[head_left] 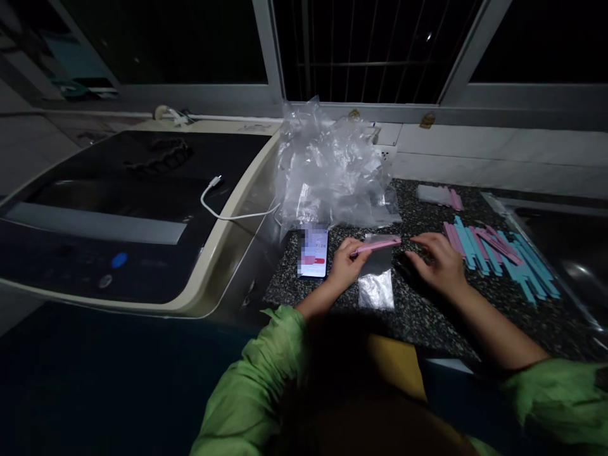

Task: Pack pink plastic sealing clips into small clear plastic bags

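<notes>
My left hand [348, 263] grips a slim pink plastic strip [377, 246] by one end, its other end pointing right. Below the strip a small clear plastic bag [376, 290] lies flat on the dark speckled counter [418, 316]. My right hand [439, 261] hovers just right of the strip's free end, thumb and fingers apart, with nothing in it. To its right lies a loose pile of pink strips [453, 239] and light blue strips [527, 278]. What kind of article the strips are, I cannot tell.
A heap of clear plastic bags [332, 171] rises behind my hands. A lit phone [313, 253] lies left of my left hand. Farther left stands a washing machine [211, 253] with a white cable [228, 218]. A bagged pink bundle [439, 197] and a sink [570, 253] are at the right.
</notes>
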The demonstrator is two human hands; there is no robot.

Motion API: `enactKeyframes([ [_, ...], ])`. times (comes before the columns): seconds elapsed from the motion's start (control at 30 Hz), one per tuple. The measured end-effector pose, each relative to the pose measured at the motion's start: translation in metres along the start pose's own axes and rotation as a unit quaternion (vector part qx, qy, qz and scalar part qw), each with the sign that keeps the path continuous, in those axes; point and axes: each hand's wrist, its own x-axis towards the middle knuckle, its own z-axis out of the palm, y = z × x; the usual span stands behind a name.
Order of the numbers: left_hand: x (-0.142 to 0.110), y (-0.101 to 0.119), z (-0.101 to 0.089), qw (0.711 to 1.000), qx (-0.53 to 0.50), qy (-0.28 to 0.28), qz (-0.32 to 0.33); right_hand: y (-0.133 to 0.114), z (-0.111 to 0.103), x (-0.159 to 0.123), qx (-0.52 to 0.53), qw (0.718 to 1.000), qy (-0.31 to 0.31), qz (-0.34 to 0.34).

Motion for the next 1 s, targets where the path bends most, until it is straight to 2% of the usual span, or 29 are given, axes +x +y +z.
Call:
enactKeyframes([
  [0.1, -0.003, 0.002, 0.002, 0.999, -0.006, -0.037, -0.006, -0.007, -0.002, 0.002, -0.115, 0.985, 0.011, -0.128],
  [0.17, -0.004, 0.002, 0.002, 0.999, -0.014, -0.050, -0.008, -0.009, -0.003, 0.002, -0.168, 0.970, 0.003, -0.179],
  [0.23, -0.004, 0.003, 0.002, 0.998, -0.028, -0.056, -0.013, -0.009, -0.003, 0.001, -0.192, 0.960, -0.009, -0.202],
  [0.3, -0.003, 0.003, 0.002, 0.997, -0.040, -0.061, -0.025, -0.010, -0.005, 0.001, -0.196, 0.960, -0.039, -0.198],
  [0.43, -0.002, 0.008, 0.004, 0.993, -0.056, -0.068, -0.073, -0.013, -0.012, 0.004, -0.191, 0.962, -0.132, -0.144],
  [0.5, -0.003, 0.011, 0.005, 0.988, -0.076, -0.077, -0.112, -0.015, -0.016, 0.006, -0.185, 0.963, -0.148, -0.127],
  [0.6, -0.007, 0.016, 0.008, 0.972, -0.094, -0.119, -0.178, -0.016, -0.020, 0.009, -0.183, 0.965, -0.146, -0.115],
  [0.7, -0.010, 0.018, 0.010, 0.957, -0.070, -0.161, -0.232, -0.013, -0.024, 0.013, -0.192, 0.966, -0.135, -0.105],
  [0.83, -0.001, 0.022, 0.017, 0.939, -0.062, -0.167, -0.293, -0.003, -0.031, 0.020, -0.211, 0.965, -0.119, -0.100],
  [1.0, 0.023, 0.030, 0.036, 0.893, -0.147, -0.174, -0.387, 0.023, -0.043, 0.030, -0.245, 0.962, -0.105, -0.064],
])
